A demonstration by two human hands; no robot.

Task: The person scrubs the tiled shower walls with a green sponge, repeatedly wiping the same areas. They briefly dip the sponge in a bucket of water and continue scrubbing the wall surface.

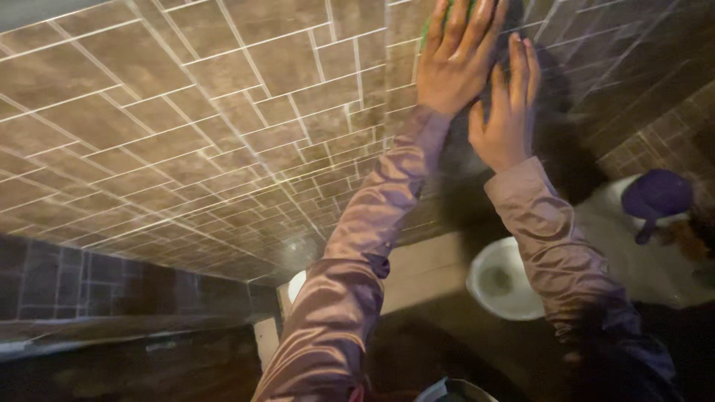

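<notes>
A: We've got both hands up on the tiled wall, right? What's under the left hand?

B: A green pad, prob. a sponge or cloth. Only a sliver shows past the fingers at the top edge, so we can't tell its exact kind. The left hand lies flat on it, fingers together and stretched, pressing it to the tile.

A: And the right hand?

B: Just beside the left, a bit lower, palm to the wall, fingers straight and close together, holding nothing. Looks like it's bracing us.

A: How do we wipe well here, imo?

B: Keep the whole palm on the pad so pressure spreads evenly, work along the grout lines, and lean on the right hand w/o sliding it.

A: Arm pose?

B: Both arms reach up and fwd, nearly straight, sleeves in shiny mauve fabric. Below them sit a white toilet and a purple cap on something white.
</notes>
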